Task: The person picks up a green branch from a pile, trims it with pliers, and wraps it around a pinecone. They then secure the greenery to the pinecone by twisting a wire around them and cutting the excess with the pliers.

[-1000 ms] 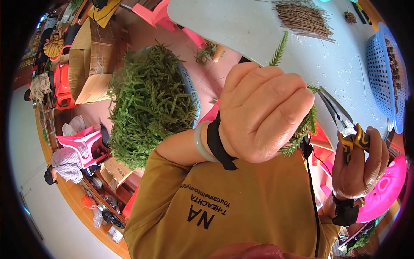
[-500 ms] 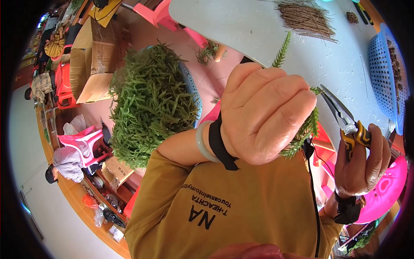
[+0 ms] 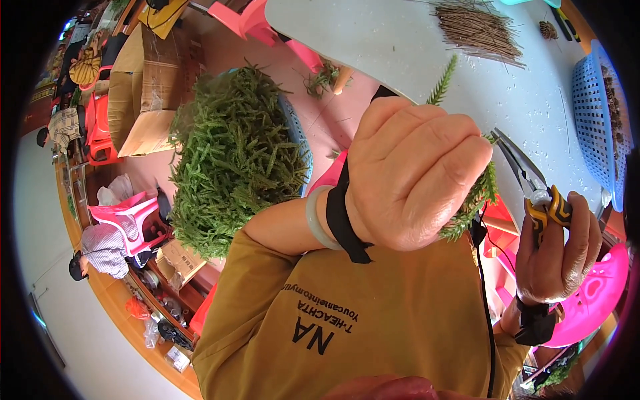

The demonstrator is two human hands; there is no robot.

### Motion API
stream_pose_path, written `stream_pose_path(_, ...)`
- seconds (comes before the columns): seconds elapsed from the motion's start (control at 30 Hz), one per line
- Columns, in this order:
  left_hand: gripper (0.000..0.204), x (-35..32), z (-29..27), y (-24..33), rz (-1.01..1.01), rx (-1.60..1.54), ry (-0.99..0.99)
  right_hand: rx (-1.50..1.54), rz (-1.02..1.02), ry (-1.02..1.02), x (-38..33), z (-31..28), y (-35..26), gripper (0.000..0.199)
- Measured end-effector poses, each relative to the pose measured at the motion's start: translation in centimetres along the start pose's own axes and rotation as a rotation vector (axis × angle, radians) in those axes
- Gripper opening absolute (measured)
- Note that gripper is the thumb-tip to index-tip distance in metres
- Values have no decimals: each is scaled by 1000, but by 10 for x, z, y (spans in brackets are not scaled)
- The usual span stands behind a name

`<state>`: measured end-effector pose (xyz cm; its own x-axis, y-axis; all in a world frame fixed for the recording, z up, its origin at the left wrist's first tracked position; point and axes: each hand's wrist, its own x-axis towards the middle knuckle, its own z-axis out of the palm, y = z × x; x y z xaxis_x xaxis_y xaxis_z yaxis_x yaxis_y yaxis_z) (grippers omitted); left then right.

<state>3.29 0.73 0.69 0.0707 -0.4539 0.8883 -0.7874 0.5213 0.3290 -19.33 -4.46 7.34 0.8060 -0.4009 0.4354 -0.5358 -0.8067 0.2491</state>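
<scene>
My left hand (image 3: 420, 173), its back toward me, is closed in a fist in front of my chest, over the table's near edge. It grips a bunch of green needle-leaved sprigs (image 3: 483, 190). One sprig tip (image 3: 443, 81) sticks out above the knuckles, and the fingertips and stems are hidden behind the fist. To its right, my right hand (image 3: 560, 257) is wrapped round the yellow-and-black handles of long-bladed snips (image 3: 520, 160). Their grey blades stand slightly apart and point up-left beside the bunch, with no stem visible between them.
A pale table (image 3: 373, 33) bears a pile of thin brown sticks (image 3: 480, 30) and a blue basket (image 3: 593, 127) of brown pieces. At left a blue basket (image 3: 297, 143) overflows with green sprigs (image 3: 233, 167), beside a cardboard box (image 3: 157, 87). Pink stools (image 3: 600, 287) and people (image 3: 107, 250) are around.
My left hand has shifted slightly to the right with the sprigs, closer to the snips. My right hand and the snips have hardly moved.
</scene>
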Motion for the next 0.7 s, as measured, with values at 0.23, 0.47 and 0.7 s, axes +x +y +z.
stream_pose_path(0.23,35,-2,-1,1,-48,-48,0,187,50,-57,6,0,-6,23)
stream_pose_path(0.47,28,-1,11,5,-146,-164,186,715,319,-149,5,0,-17,31)
stream_pose_path(0.7,34,-2,6,11,-368,-338,129,1330,590,-286,7,3,-19,26)
